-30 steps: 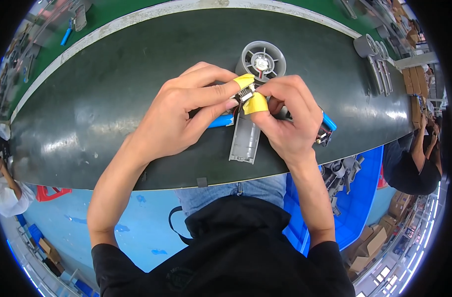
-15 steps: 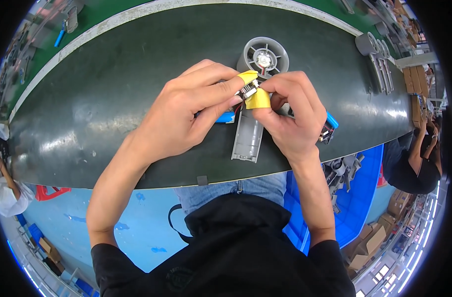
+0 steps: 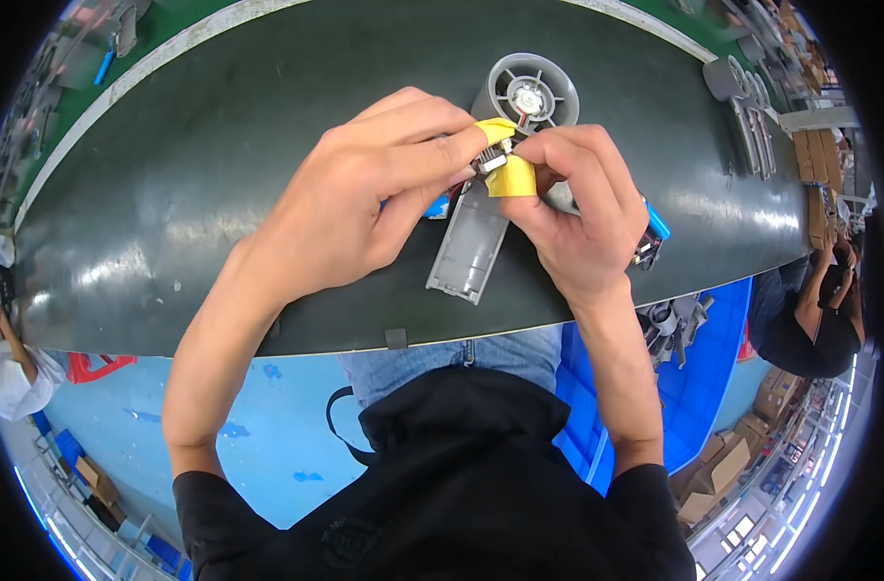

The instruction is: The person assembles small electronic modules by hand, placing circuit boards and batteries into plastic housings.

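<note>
Grey shell (image 3: 469,247) is pointing toward the tabletop's near edge (image 3: 345,339); left hand (image 3: 359,184) and right hand (image 3: 589,218) are pinching a small component (image 3: 495,163), apparently steadying it between them.

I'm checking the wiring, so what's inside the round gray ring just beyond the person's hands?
Inside the gray ring, gray spokes surround a pale round hub, with a bit of red wire on its near side. Whatever lies directly behind the hub is covered.
</note>
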